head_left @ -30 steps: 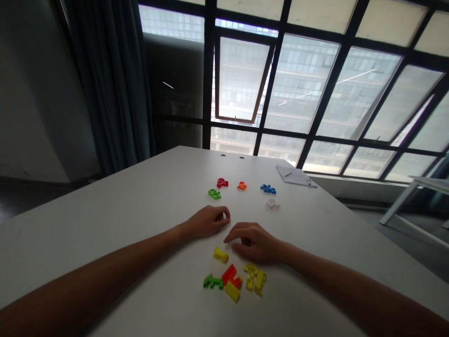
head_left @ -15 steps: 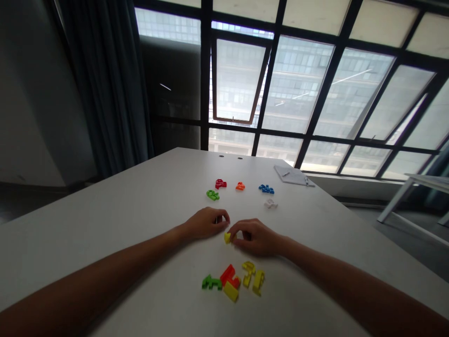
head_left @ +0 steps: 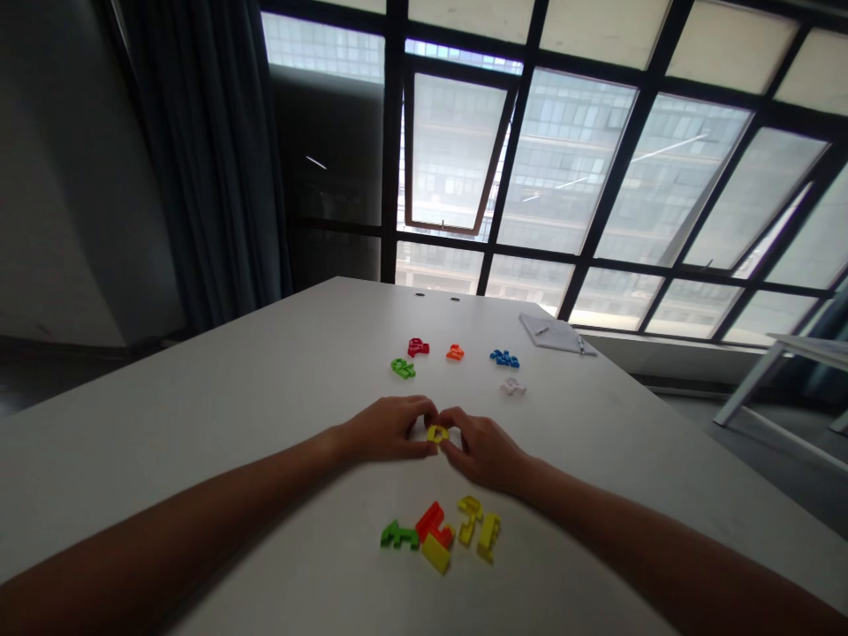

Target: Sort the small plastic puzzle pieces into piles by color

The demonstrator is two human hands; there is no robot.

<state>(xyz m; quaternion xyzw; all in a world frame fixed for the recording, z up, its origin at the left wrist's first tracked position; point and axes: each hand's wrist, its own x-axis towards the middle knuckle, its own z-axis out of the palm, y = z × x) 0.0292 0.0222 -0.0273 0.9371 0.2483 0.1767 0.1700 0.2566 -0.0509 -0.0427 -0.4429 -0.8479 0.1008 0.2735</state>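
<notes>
Between my two hands is a small yellow plastic piece (head_left: 437,434) with an opening in its middle. The fingers of my left hand (head_left: 390,428) close on its left side. My right hand (head_left: 487,450) grips it from the right with thumb and fingers. Closer to me lie a green piece (head_left: 399,534), a red-orange piece (head_left: 432,523) and a yellow block (head_left: 435,554) that touches the red-orange one. Two more yellow pieces, one branched (head_left: 470,519) and one long (head_left: 488,536), lie to their right.
Farther back on the white table (head_left: 278,380) are a red cluster (head_left: 418,347), a light green one (head_left: 403,368), an orange one (head_left: 454,352), a blue one (head_left: 504,359) and a white one (head_left: 512,387). A notepad (head_left: 556,334) with pens lies at the back right.
My left hand has come right and taken hold of the yellow piece, which only my right hand held before. The piece is turned so its opening shows. The loose pieces have stayed put.
</notes>
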